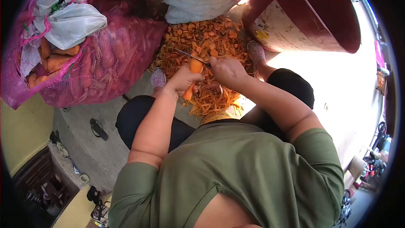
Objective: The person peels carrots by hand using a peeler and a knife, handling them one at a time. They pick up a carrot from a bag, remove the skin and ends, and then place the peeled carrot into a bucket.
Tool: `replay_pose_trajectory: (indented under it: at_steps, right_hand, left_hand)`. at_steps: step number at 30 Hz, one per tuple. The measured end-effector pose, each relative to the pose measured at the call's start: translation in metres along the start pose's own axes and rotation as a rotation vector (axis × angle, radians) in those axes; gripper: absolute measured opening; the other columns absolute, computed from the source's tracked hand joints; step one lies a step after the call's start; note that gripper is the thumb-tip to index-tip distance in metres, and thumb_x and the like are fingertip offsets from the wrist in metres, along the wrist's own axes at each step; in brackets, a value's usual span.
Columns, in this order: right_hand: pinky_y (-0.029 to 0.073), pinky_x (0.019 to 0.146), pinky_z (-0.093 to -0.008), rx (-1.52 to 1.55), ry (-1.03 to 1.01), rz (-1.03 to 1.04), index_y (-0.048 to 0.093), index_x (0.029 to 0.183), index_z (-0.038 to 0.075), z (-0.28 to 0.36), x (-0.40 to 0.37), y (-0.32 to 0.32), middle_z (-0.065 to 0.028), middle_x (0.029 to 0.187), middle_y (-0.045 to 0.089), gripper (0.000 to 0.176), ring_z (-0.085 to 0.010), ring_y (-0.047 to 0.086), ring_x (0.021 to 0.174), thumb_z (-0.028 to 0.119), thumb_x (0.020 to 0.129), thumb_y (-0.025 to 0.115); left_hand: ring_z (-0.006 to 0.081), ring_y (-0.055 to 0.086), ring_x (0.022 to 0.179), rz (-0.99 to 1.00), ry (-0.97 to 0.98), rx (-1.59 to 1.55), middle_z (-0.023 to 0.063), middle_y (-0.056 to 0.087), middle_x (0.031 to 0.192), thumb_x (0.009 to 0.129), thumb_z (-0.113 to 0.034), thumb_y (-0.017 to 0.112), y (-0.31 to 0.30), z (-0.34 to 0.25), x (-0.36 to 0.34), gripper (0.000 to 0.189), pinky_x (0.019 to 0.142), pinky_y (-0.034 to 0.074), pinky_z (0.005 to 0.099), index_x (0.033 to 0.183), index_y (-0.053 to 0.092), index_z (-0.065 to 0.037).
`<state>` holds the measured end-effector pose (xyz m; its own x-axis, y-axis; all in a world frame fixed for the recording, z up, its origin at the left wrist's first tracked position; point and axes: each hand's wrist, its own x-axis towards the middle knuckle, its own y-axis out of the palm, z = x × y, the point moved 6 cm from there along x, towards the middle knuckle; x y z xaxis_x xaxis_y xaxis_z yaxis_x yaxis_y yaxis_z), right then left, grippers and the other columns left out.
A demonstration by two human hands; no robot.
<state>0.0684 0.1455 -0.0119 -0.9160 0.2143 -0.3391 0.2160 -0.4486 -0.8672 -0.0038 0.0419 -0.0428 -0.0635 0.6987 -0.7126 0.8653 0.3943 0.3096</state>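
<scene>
Left hand (pixel 185 79) closed round carrot (pixel 196 66), far end toward 12 o'clock, presumably to steady it; right hand (pixel 229 72) grips knife (pixel 187 54), blade toward 10 o'clock. Shavings (pixel 217 98) beneath; mesh sack (pixel 107 61) at 10 o'clock, likely for reach.

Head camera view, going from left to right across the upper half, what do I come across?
Mesh bag, left hand, right hand, red drum.

Mesh sack (pixel 112 61) left, drum (pixel 312 12) right
</scene>
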Motion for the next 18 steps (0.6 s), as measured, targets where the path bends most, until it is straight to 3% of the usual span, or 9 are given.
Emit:
replay_pose_trajectory:
  at_steps: [2, 5, 8, 11, 14, 17, 18]
  right_hand:
    - [0.045, 0.051, -0.0389, 0.012, -0.051, -0.086, 0.044, 0.079, 0.002, 0.001, 0.001, -0.003, -0.013, 0.063, 0.057, 0.032, -0.031, 0.058, 0.061, 0.031, 0.075, 0.056]
    - [0.045, 0.05, -0.0394, 0.02, -0.08, -0.124, 0.044, 0.078, 0.001, -0.003, -0.003, -0.007, -0.0134, 0.062, 0.057, 0.026, -0.0318, 0.058, 0.06, 0.023, 0.074, 0.057]
    - [0.045, 0.051, -0.0399, 0.026, -0.082, -0.064, 0.044, 0.078, 0.001, 0.0, -0.007, -0.017, -0.0141, 0.062, 0.057, 0.024, -0.032, 0.058, 0.061, 0.017, 0.071, 0.06]
    - [0.045, 0.052, -0.04, -0.006, 0.023, -0.003, 0.044, 0.079, -0.001, 0.002, -0.007, -0.016, -0.0152, 0.063, 0.057, 0.027, -0.0321, 0.059, 0.062, 0.016, 0.068, 0.062]
    - [0.048, 0.054, -0.0405, 0.023, 0.067, 0.054, 0.052, 0.083, 0.0, 0.002, -0.008, -0.013, -0.0163, 0.067, 0.061, 0.016, -0.0306, 0.062, 0.067, 0.013, 0.073, 0.051]
    - [0.048, 0.056, -0.041, -0.053, -0.021, 0.305, 0.055, 0.086, 0.0, -0.011, -0.012, 0.043, -0.0154, 0.071, 0.062, 0.018, -0.03, 0.062, 0.07, 0.013, 0.076, 0.048]
    - [0.048, 0.056, -0.0406, -0.044, 0.037, 0.278, 0.055, 0.087, 0.0, -0.013, -0.013, 0.049, -0.0152, 0.072, 0.062, 0.019, -0.0297, 0.062, 0.07, 0.014, 0.076, 0.048]
  left_hand:
    - [0.013, 0.045, 0.042, 0.137, -0.034, -0.241, 0.0051, 0.048, 0.059, 0.071, -0.006, 0.059, 0.001, 0.008, 0.003, 0.014, 0.041, 0.037, 0.026, 0.078, 0.048, -0.003]
    - [0.0115, 0.044, 0.042, 0.098, 0.015, -0.28, 0.0045, 0.047, 0.059, 0.072, -0.003, 0.058, 0.011, 0.009, 0.006, 0.012, 0.041, 0.037, 0.0253, 0.079, 0.048, -0.004]
    - [0.016, 0.05, 0.048, -0.179, 0.061, 0.038, 0.007, 0.052, 0.062, 0.07, -0.004, 0.059, 0.004, 0.001, 0.009, 0.014, 0.046, 0.042, 0.0296, 0.08, 0.049, -0.001]
    - [0.0226, 0.057, 0.058, -0.548, 0.479, 0.69, 0.011, 0.058, 0.067, 0.068, -0.006, 0.06, -0.002, -0.019, 0.001, 0.02, 0.056, 0.046, 0.0334, 0.084, 0.051, 0.002]
    - [0.0261, 0.06, 0.07, -0.683, 0.368, 1.125, 0.0142, 0.061, 0.075, 0.066, -0.008, 0.062, 0.006, -0.027, -0.009, 0.025, 0.064, 0.046, 0.0341, 0.086, 0.054, 0.002]
    - [0.0273, 0.06, 0.07, -0.53, 0.59, 1.0, 0.0165, 0.06, 0.077, 0.065, -0.009, 0.063, 0.045, -0.052, -0.017, 0.026, 0.062, 0.045, 0.0335, 0.087, 0.054, 0.0]
    - [0.0251, 0.059, 0.067, -0.466, 0.594, 0.812, 0.0134, 0.06, 0.075, 0.066, -0.01, 0.065, 0.029, -0.045, -0.006, 0.025, 0.061, 0.045, 0.0331, 0.085, 0.053, 0.002]
